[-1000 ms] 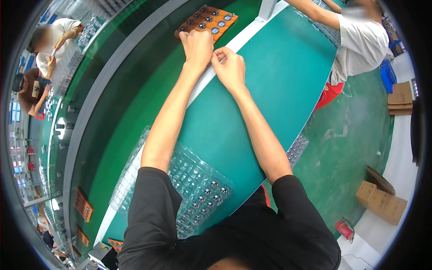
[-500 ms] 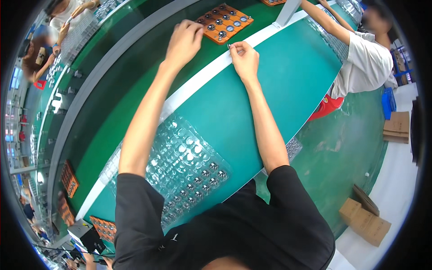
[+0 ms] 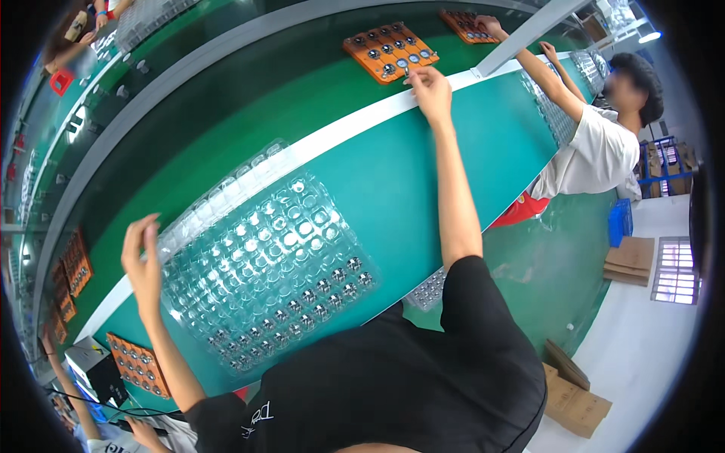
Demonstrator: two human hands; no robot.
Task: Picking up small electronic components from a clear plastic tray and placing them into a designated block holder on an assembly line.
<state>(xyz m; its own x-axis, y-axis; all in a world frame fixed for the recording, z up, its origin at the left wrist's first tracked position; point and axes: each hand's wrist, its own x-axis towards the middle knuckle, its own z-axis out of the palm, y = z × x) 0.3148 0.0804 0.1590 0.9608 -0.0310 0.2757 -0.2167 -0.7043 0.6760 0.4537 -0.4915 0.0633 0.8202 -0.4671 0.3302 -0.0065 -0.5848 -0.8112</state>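
Note:
My right hand [image 3: 432, 92] reaches over the white rail with thumb and fingertips pinched at the near edge of an orange board [image 3: 390, 54]. Something small and shiny shows at the fingertips, too small to name. Round silver-and-black parts fill most of the board's places, while a few near my hand look paler. My left hand [image 3: 143, 257] hovers by the white rail, fingers apart and nothing visible in them. Beside it lies a clear plastic tray [image 3: 249, 226] of round pockets, with small shiny metal parts [image 3: 321, 311] in its nearer rows.
Another clear tray [image 3: 226, 185] rests across the white rail [image 3: 362, 117]. A metal post [image 3: 521, 45] rises at right, where a co-worker [image 3: 596, 140] reaches to another orange board [image 3: 464, 26]. At lower left are an orange board [image 3: 140, 364] and a box-shaped device [image 3: 94, 370].
My left hand has left the orange board and swung down and left to beside the clear tray. My right hand, still pinched, has come up to the board's near edge. The view has shifted.

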